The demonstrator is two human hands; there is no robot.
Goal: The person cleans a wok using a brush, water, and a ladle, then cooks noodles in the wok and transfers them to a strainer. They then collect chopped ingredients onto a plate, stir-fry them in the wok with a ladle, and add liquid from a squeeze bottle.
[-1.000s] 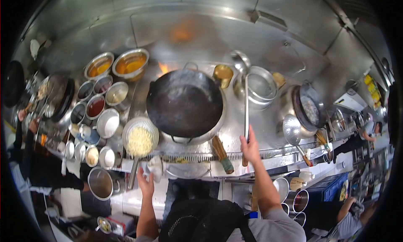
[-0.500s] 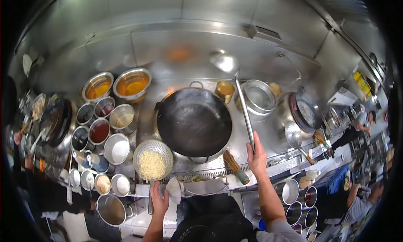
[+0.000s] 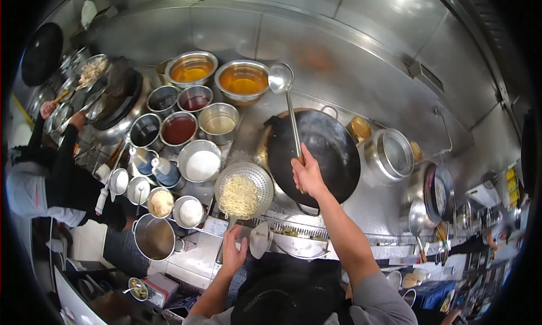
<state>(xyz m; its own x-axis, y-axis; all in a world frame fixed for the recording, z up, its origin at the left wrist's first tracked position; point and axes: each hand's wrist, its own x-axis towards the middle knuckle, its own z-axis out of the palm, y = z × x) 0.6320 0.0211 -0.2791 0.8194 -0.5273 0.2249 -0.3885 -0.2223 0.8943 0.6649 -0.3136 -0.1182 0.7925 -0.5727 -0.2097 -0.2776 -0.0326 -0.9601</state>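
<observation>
My right hand (image 3: pixel 308 174) is wrapped round the handle of a steel ladle (image 3: pixel 293 119). The ladle's bowl (image 3: pixel 280 78) is up beyond the wok's left rim, near an oil bowl. Below the ladle and my forearm sits a dark wok (image 3: pixel 324 150) with thin steam over it; I see no food in it. A perforated strainer (image 3: pixel 261 175) holding pale noodles (image 3: pixel 238 196) rests to the wok's left. My left hand (image 3: pixel 232 249) is beside the strainer's handle, thumb and fingers apart. Next to that hand lies a white cloth (image 3: pixel 260 240).
Two steel bowls of orange oil (image 3: pixel 244 87) stand at the back. Several pots of sauces and white seasoning (image 3: pixel 200 161) crowd the left side, with squeeze bottles (image 3: pixel 165 171). A steel pot (image 3: pixel 389 156) is right of the wok. Another person (image 3: pixel 51 178) works at the far left.
My view has turned left. The ladle has come from the wok's right side over to its left, with my right hand still round it. My left hand has stayed by the strainer handle.
</observation>
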